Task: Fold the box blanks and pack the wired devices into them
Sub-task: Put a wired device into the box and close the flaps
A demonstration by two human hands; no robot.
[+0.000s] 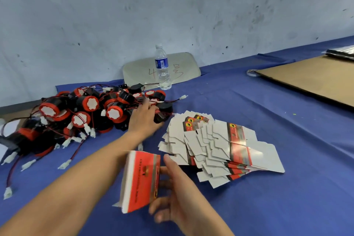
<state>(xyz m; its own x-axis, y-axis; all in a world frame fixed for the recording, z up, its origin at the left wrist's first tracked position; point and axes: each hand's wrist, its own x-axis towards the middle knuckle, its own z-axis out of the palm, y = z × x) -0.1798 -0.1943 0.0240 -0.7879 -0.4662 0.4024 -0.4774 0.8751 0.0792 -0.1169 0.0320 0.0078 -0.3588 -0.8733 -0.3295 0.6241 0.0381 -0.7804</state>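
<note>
My left hand [142, 119] curls round a black device [160, 117] at pile edge; folded box [140, 181], held in my right hand [178, 193], sits near and behind it, long axis upright.

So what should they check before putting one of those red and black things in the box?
1. Box is folded up: ok. The right hand holds a red folded box above the blue tablecloth.
2. Box end is open for loading: cannot tell from this angle.
3. One device is picked: ok. The left hand grips a black wired device at the edge of the pile of devices.
4. Its wire is free of the other wires: cannot tell; the red wires in the pile are tangled.
5. More blanks are ready: ok. The stack of flat box blanks lies beside the pile.
</note>
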